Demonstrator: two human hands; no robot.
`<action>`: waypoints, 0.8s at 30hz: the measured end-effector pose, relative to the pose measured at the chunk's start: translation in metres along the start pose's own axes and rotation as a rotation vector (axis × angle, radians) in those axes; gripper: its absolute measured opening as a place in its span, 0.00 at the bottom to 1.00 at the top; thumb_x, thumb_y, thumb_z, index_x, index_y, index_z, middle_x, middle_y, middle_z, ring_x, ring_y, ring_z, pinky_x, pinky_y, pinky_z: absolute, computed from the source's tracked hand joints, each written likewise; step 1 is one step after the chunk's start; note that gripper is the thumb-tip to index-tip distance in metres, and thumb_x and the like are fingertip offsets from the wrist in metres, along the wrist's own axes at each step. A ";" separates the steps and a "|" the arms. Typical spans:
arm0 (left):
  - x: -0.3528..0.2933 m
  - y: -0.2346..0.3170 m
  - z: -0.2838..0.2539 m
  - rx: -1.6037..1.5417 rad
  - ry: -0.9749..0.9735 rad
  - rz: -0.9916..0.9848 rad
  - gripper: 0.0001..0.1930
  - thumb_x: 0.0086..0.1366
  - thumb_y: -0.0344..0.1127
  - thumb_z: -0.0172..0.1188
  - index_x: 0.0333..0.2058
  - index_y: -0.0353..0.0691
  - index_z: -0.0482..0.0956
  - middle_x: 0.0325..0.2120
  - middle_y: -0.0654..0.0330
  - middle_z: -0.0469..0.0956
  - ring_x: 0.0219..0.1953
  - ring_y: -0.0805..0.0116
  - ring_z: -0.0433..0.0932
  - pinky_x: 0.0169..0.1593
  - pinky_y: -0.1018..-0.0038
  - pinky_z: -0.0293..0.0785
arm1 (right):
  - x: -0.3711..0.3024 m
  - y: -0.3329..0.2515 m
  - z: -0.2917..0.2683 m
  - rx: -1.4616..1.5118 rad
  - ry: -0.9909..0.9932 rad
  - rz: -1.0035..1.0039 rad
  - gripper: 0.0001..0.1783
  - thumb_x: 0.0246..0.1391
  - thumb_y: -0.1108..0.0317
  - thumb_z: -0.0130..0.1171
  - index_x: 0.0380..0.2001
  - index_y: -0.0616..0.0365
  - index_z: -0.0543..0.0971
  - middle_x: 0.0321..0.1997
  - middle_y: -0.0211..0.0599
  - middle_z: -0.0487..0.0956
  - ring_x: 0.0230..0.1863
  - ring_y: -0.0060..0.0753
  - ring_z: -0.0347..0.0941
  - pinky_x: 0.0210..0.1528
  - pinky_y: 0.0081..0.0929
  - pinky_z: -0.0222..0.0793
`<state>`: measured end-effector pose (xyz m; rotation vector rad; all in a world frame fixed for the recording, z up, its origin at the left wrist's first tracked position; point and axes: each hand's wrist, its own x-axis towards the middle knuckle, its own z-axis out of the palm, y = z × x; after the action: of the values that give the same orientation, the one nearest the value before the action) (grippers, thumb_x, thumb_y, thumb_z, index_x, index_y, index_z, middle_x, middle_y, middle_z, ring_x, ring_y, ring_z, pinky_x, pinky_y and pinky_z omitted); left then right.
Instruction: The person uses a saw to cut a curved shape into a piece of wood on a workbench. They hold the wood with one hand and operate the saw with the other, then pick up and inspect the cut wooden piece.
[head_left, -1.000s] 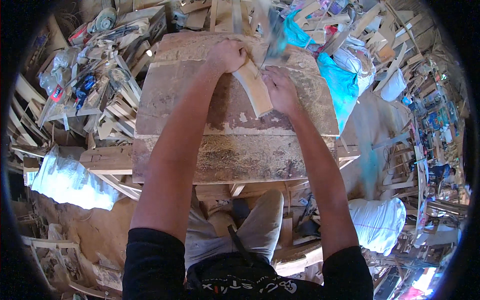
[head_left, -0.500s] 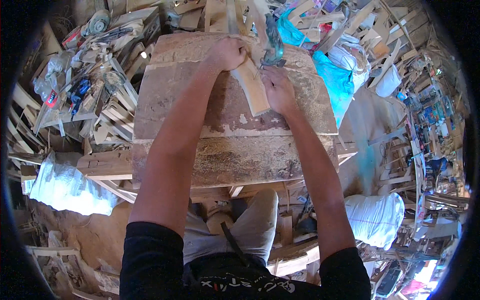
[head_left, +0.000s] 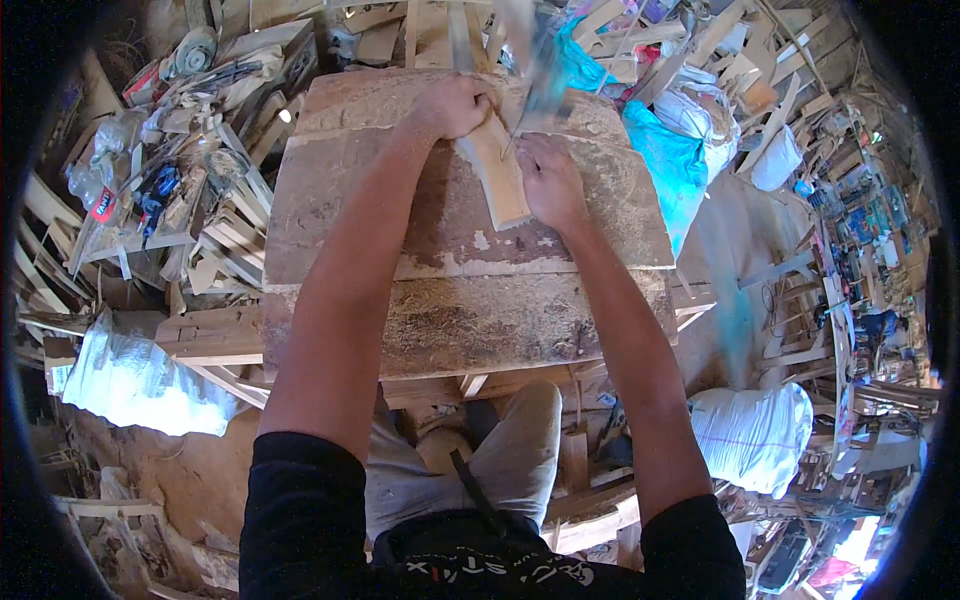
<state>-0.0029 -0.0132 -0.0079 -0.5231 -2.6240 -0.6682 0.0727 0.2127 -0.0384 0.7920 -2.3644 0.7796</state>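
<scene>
A pale curved piece of wood point(head_left: 497, 180) lies flat on the worn wooden worktable point(head_left: 480, 310). My left hand point(head_left: 458, 106) is closed over its far left part, fingers curled onto the wood. At its right edge, my right hand point(head_left: 551, 180) presses with bent fingers, thumb side against the wood. Between my hands a thin saw blade point(head_left: 514, 130) stands at the wood. Above it, a blurred bluish saw arm point(head_left: 546, 85) reaches down from the far edge. Sawdust covers the far part of the tabletop.
Offcuts and scrap wood point(head_left: 240, 150) pile up on the left, with a plastic bottle point(head_left: 100, 200) among them. To the right are a turquoise bag point(head_left: 665, 165), a white sack point(head_left: 752, 438) and more scrap. A wooden beam point(head_left: 210, 335) juts out at the table's left.
The wood piece has turned slightly, its near end shifting left. My right hand has moved a little left and down with it. The saw arm has risen and is blurred.
</scene>
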 end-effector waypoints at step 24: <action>0.015 -0.013 0.006 0.068 -0.016 0.104 0.15 0.67 0.43 0.51 0.43 0.52 0.87 0.41 0.51 0.86 0.46 0.45 0.84 0.55 0.52 0.79 | 0.007 -0.010 -0.001 -0.053 -0.033 0.067 0.17 0.67 0.64 0.52 0.49 0.63 0.83 0.54 0.53 0.83 0.58 0.59 0.75 0.64 0.47 0.69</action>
<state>-0.0227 -0.0168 -0.0107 -0.6413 -2.6034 -0.5433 0.0748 0.2047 -0.0302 0.7123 -2.4418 0.7336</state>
